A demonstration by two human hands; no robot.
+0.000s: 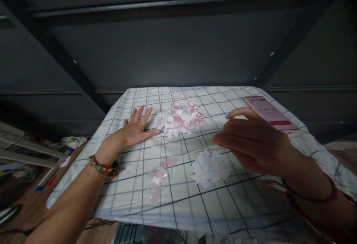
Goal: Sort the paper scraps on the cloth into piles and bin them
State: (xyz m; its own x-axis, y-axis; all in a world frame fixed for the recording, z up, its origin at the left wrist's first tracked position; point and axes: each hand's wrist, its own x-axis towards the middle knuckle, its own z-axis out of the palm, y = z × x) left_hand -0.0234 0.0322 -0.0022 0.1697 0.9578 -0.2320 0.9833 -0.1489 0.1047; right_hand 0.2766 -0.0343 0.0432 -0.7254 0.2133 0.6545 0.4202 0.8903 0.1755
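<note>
My left hand lies with fingers spread on the checked cloth, its thumb touching the left edge of a mixed pile of white and pink paper scraps. Over the table's right half hangs my right hand, its fingers bent and drawn together. Whether a scrap is between its fingertips is too blurred to tell. Just below and left of it sits a smaller pile of white paper scraps. Pink pieces under clear plastic lie nearer the front edge, left of the white pile.
A phone with a lit screen lies at the table's right side. White cloth with dark grid lines covers the table. A dark panelled wall rises behind it. A pale wooden frame stands on the floor to the left.
</note>
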